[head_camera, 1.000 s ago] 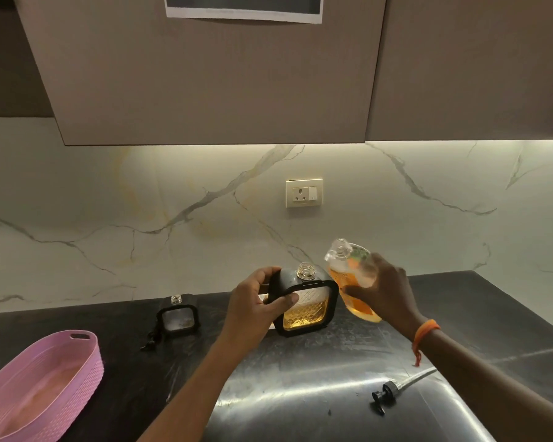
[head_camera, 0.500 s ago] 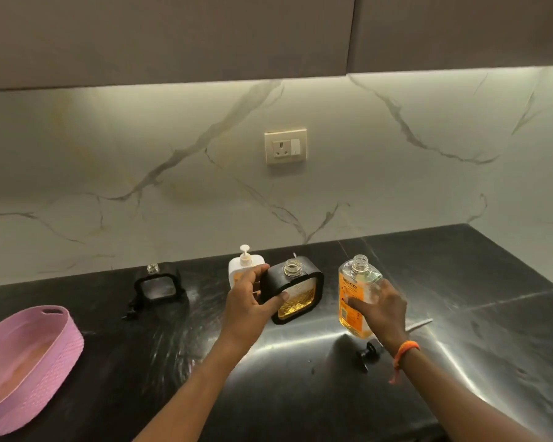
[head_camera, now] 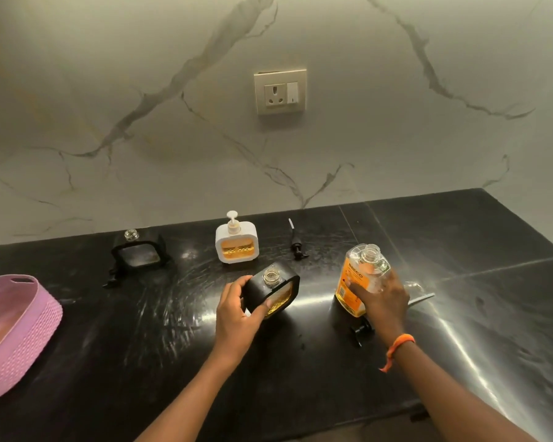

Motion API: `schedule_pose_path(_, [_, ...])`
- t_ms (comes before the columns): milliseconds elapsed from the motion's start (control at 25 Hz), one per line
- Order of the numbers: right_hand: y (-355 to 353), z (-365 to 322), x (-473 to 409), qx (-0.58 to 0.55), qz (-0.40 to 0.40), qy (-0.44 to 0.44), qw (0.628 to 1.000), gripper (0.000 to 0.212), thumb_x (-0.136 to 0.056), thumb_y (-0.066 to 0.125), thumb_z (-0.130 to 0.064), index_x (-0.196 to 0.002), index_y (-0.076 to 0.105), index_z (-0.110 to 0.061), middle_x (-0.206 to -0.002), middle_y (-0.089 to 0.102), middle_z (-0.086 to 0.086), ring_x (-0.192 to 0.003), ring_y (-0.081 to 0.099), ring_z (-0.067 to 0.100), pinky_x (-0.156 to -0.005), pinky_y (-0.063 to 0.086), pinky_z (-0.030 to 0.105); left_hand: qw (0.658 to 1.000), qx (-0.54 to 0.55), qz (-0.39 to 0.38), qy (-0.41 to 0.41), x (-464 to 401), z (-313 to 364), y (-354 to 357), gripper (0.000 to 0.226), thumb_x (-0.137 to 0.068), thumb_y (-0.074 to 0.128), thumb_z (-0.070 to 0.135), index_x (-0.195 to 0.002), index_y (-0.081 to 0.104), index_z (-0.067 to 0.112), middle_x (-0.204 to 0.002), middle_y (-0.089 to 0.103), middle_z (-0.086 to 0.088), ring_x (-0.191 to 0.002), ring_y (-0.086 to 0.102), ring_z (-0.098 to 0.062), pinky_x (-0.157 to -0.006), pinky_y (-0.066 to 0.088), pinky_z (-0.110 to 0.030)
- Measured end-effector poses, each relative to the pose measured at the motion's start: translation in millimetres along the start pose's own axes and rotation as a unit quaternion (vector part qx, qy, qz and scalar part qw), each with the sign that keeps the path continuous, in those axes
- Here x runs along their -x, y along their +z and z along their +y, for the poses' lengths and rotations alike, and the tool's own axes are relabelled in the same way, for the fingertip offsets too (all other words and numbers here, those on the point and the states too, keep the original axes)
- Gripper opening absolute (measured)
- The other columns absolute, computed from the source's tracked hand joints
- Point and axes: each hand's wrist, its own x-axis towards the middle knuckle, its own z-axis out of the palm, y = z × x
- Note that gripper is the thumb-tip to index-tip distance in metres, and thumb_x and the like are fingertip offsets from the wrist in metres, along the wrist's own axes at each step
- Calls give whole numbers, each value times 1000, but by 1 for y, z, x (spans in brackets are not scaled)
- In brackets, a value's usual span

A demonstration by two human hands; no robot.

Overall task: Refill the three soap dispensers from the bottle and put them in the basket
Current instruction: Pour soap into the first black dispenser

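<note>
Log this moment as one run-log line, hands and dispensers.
left hand grips open black dispenser | right hand holds uncapped refill bottle upright on counter | white dispenser pump on | basket holds no dispensers

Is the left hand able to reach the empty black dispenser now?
Probably not yet: the left hand grips the filled black dispenser. The empty dispenser stands farther left on the counter, with nothing between them.

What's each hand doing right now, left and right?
Left hand: grips the black dispenser, which has no pump on.
Right hand: holds the uncapped refill bottle, which looks to be standing on the counter.
</note>
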Motion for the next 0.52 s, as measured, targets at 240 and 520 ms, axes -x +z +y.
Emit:
schedule_pose_path(240, [3, 6, 1, -6, -8, 3, 1000, 72, -59, 91, -31, -117, 53, -11, -112, 65, 8, -98, 62, 24, -75, 48, 31, 999, 0, 26, -31, -1, -23, 10, 59, -77, 79, 21, -129, 52, 21, -116, 50, 14, -110, 49, 7, -91, 47, -20])
schedule_pose_path(520, [2, 6, 4, -23, -22, -1, 1000, 72, -61, 90, -30, -117, 48, -12, -116, 62, 7, -102, 61, 24, -76, 50, 31, 999, -1, 11, -48, 4, -43, 14, 58, -80, 77, 20, -130, 48, 19, -121, 48, 9, -113, 52, -6, -81, 45, -5])
